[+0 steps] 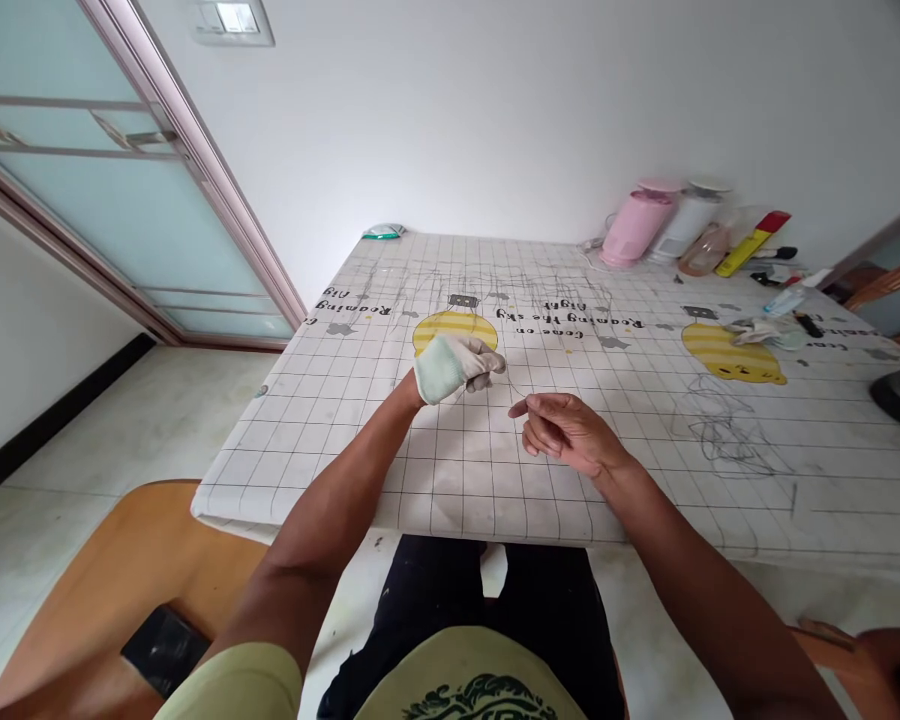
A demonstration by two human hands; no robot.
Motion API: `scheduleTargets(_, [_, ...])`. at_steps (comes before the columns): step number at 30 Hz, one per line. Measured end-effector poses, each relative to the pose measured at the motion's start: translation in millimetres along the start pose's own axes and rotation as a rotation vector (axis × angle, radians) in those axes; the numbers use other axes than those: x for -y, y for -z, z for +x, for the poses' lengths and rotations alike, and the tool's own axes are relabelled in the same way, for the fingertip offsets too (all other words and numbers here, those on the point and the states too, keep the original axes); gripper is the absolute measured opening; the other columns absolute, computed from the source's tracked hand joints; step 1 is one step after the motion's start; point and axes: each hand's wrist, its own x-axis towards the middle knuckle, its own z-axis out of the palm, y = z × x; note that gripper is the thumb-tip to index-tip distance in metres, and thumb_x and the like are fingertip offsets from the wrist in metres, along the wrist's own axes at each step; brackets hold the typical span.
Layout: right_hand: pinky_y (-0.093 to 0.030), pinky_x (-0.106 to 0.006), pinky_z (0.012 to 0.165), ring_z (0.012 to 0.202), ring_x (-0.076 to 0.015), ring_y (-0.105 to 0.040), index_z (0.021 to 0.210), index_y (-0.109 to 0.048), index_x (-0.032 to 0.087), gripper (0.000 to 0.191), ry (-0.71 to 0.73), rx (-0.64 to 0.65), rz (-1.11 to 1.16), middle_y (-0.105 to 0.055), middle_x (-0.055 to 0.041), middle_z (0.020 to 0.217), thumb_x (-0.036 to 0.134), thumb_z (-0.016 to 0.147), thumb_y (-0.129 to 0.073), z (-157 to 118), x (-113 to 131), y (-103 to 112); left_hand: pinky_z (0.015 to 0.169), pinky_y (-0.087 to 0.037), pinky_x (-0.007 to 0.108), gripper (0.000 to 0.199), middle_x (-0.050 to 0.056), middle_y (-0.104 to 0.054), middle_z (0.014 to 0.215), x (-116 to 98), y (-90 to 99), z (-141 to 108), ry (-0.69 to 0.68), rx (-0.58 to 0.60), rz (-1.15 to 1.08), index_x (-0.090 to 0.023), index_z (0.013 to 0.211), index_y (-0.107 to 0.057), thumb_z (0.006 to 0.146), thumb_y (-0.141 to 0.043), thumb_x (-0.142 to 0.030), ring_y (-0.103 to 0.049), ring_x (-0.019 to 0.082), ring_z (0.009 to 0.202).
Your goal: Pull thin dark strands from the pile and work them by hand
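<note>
My left hand (459, 366) wears a white work glove with a pale green cuff. Its fingers pinch one end of a thin, dark wire-like strand (517, 387) above the table. The strand runs to the fingertips of my bare right hand (566, 432), where thumb and forefinger close on it while the other fingers curl. Off to the right lies a loose tangle of similar thin strands (735, 435). More thin strands (570, 287) are spread out across the back part of the tabletop.
A checked cloth with printed bees and words covers the table (450, 470). At the back right stand a pink cylinder (640, 225), a white cylinder (691, 222) and a yellow-red box (754, 245). A crumpled glove (769, 332) lies nearby. A wooden chair (112, 560) holds a black flat object (165, 648).
</note>
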Motion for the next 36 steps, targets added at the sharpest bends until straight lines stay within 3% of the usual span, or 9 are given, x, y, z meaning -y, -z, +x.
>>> scheduleTargets(5, [-0.053,-0.032,0.061,0.046,-0.0105,-0.043,0.09,-0.08,0.015,0.043,-0.17,0.076,-0.227,-0.046,0.0069,0.045,0.054,0.102,-0.072,-5.8,9.2,16.7,0.052,-0.044,0.022,0.029,0.002,-0.064,0.055,-13.0,1.7,-9.7,0.096,0.06,0.142,-0.016,0.08,-0.077,0.083,-0.088,-0.043,-0.067,0.016,0.065])
scheduleTargets(7, [-0.055,-0.033,0.064,0.048,-0.0111,-0.046,0.08,-0.077,0.016,0.049,-0.179,0.088,-0.321,-0.046,0.006,0.046,0.06,0.1,-0.072,-6.8,11.9,21.3,0.052,-0.044,0.022,0.029,0.003,-0.065,0.056,-11.6,2.3,-9.6,0.12,0.089,0.148,-0.016,0.081,-0.078,0.082,-0.089,-0.043,-0.066,0.016,0.064])
scheduleTargets(9, [-0.054,-0.032,0.062,0.048,-0.0117,-0.048,0.084,-0.078,0.016,0.052,-0.163,0.057,-0.438,-0.048,0.0053,0.048,0.065,0.1,-0.069,-8.9,13.4,23.2,0.051,-0.044,0.023,0.028,0.004,-0.065,0.057,-5.9,3.0,-6.4,0.115,0.104,0.132,-0.016,0.084,-0.08,0.083,-0.088,-0.043,-0.066,0.016,0.063])
scheduleTargets(12, [-0.046,-0.029,0.052,0.046,-0.0117,-0.047,0.105,-0.082,0.018,0.052,-0.102,-0.082,-0.657,-0.054,0.0042,0.053,0.067,0.102,-0.062,-13.8,11.6,20.4,0.049,-0.043,0.023,0.027,0.005,-0.068,0.063,3.3,2.2,0.1,0.084,0.1,0.137,-0.016,0.09,-0.082,0.085,-0.086,-0.043,-0.063,0.014,0.059])
scheduleTargets(16, [-0.038,-0.029,0.049,0.052,-0.0146,-0.051,0.101,-0.081,0.025,0.043,0.153,-0.242,-0.911,-0.063,-0.0001,0.063,0.063,0.104,-0.061,-18.4,-1.1,12.5,0.045,-0.039,0.023,0.023,0.005,-0.07,0.069,3.1,-4.0,2.2,0.112,0.05,0.157,-0.017,0.088,-0.082,0.084,-0.085,-0.039,-0.058,0.012,0.054])
scheduleTargets(18, [-0.038,-0.03,0.051,0.055,-0.0162,-0.053,0.099,-0.081,0.026,0.039,0.238,-0.245,-0.945,-0.065,-0.0016,0.067,0.062,0.102,-0.065,-19.1,-8.6,10.8,0.045,-0.038,0.022,0.019,0.005,-0.069,0.066,-0.8,-6.7,0.0,0.132,0.034,0.167,-0.017,0.086,-0.081,0.083,-0.084,-0.036,-0.057,0.011,0.053])
scheduleTargets(24, [-0.036,-0.032,0.051,0.054,-0.0159,-0.049,0.094,-0.078,0.026,0.037,0.261,-0.168,-0.953,-0.062,-0.001,0.064,0.06,0.102,-0.066,-21.6,-13.7,16.9,0.048,-0.043,0.022,0.015,0.004,-0.068,0.065,-3.7,-5.4,-4.8,0.124,0.085,0.199,-0.017,0.086,-0.082,0.081,-0.084,-0.032,-0.059,0.012,0.055])
scheduleTargets(32, [-0.037,-0.032,0.056,0.055,-0.0176,-0.054,0.128,-0.075,0.023,0.037,0.264,-0.177,-1.212,-0.065,-0.0011,0.067,0.047,0.11,-0.054,-16.7,-7.9,9.0,0.049,-0.043,0.021,0.015,0.004,-0.069,0.063,-6.2,-16.5,-4.3,0.122,0.081,0.243,-0.016,0.083,-0.082,0.083,-0.08,-0.031,-0.06,0.012,0.056])
scheduleTargets(36, [-0.034,-0.032,0.056,0.054,-0.0164,-0.047,0.144,-0.069,0.02,0.045,0.338,-0.18,-1.251,-0.059,0.0006,0.064,0.042,0.112,-0.047,-8.7,-16.3,5.1,0.049,-0.043,0.023,0.018,0.003,-0.068,0.06,-3.3,-18.5,-3.1,0.114,0.103,0.3,-0.017,0.085,-0.083,0.086,-0.076,-0.034,-0.058,0.013,0.054])
